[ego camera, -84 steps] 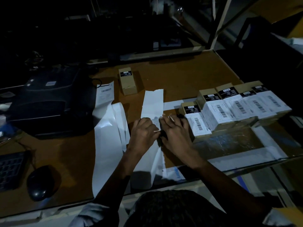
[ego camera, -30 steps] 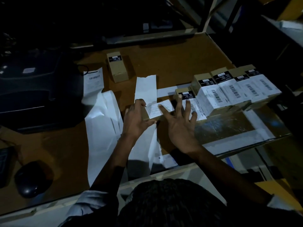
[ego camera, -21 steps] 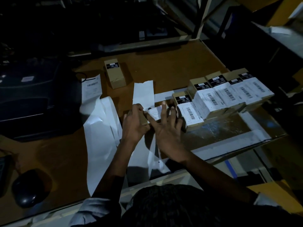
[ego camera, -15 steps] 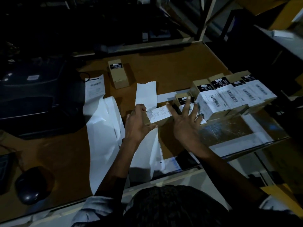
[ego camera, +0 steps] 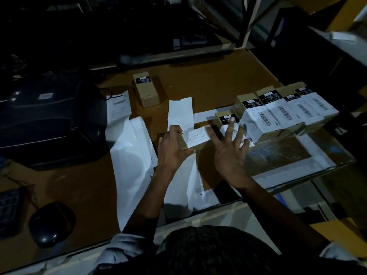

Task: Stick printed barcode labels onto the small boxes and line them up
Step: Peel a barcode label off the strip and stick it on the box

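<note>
We grip a small brown cardboard box [ego camera: 191,142] with our left hand [ego camera: 171,149], thumb and fingers curled round its near end, probably to steady it above the brown wooden desk [ego camera: 208,84]. Our right hand [ego camera: 228,149] is spread flat, fingers straight, its thumb smoothing the white printed label [ego camera: 196,135] onto the box's top face, likely to seat the adhesive. Just right, touching side by side, stands the row of labelled boxes [ego camera: 278,114], presumably where this one goes next. All boxes are closed; we cannot tell their contents. One unlabelled brown box [ego camera: 147,89] waits well apart.
</note>
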{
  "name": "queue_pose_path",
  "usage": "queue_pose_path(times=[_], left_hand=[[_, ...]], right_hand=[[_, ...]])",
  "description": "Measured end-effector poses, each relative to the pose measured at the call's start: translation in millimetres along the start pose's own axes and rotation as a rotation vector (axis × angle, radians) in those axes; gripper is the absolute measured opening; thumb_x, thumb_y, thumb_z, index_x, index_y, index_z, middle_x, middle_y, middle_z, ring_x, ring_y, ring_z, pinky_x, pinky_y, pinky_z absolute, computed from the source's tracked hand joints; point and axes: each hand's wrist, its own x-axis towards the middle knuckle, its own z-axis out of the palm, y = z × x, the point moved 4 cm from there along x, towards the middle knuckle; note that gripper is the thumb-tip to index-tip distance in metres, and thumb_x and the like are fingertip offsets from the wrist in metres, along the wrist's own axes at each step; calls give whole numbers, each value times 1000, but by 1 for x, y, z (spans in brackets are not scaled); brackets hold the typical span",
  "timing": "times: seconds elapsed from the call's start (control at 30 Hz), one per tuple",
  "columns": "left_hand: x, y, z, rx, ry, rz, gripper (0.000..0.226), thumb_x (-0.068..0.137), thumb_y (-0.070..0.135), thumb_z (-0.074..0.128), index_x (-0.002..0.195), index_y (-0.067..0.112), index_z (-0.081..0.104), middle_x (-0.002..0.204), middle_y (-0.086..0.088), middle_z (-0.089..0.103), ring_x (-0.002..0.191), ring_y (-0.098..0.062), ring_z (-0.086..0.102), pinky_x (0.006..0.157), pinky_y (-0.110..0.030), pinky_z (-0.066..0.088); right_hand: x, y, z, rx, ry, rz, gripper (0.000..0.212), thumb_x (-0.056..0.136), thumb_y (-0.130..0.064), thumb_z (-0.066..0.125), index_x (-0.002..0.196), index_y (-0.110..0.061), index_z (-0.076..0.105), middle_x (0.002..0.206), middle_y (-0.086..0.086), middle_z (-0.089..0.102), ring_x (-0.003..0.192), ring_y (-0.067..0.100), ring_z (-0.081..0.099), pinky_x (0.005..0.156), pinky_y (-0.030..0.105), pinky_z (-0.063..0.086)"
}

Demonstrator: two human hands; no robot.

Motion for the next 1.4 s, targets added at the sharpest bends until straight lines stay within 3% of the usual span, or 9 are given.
queue_pose_path(times=[0.23,0.33,0.43,0.63,0.8,0.93,1.17,1.3,1.4], left_hand=[[0,3,-1,56,17,47,63,74,34,87,118,21,44,118,-7,63,108,-25,60,92,-41,54],[-1,3,-2,22,4,62,62,76,36,84,122,20,45,123,-7,63,110,-24,59,97,-38,50],[1,1,-2,28,-9,97,72,74,48,84,129,20,47,128,-5,61,115,-23,57,101,-36,44],[0,-3,-2,75,-123,162,88,68,65,79,138,26,43,139,3,54,127,-17,49,110,-40,36],[0,-2,1,179,-52,227,69,86,71,50,133,22,58,133,1,61,122,-18,54,100,-37,37],[0,-1,1,200,-29,212,62,87,65,59,131,21,62,133,0,62,119,-17,55,95,-30,30],[1,-5,1,180,-109,192,60,88,56,67,135,20,58,136,-1,58,123,-18,51,98,-26,26],[4,-7,0,180,-161,180,62,87,53,69,138,21,55,139,-2,55,126,-19,49,100,-26,27],[6,-8,0,166,-179,179,62,86,52,70,139,22,54,138,-3,55,125,-20,50,104,-32,38]], right_hand=[[-38,-56,16,103,117,-208,95,95,-15,59,156,-50,-6,163,16,-28,149,49,-12,113,69,13],[-32,-44,12,163,70,-183,90,99,-11,50,152,-58,-6,162,10,-32,148,44,-19,113,70,10],[-31,-33,9,323,45,-106,94,94,-8,59,155,-54,5,166,6,-24,149,39,-19,114,71,4],[-28,-3,0,818,198,71,109,81,-14,69,159,-35,-4,157,5,39,146,24,15,118,60,13],[-16,3,10,920,218,26,93,85,-55,65,157,-36,10,148,5,49,141,28,36,115,61,29],[-4,6,17,857,211,29,94,81,-74,60,155,-32,20,146,11,50,137,32,42,112,57,33],[6,14,12,754,256,-58,81,88,-42,73,155,-21,31,129,13,66,123,32,59,106,48,45],[10,22,11,689,220,-43,71,91,-11,72,152,-20,37,129,11,68,124,27,62,99,27,43],[9,21,11,703,228,-45,72,89,-14,74,152,-19,38,126,10,70,120,25,64,97,27,46]])
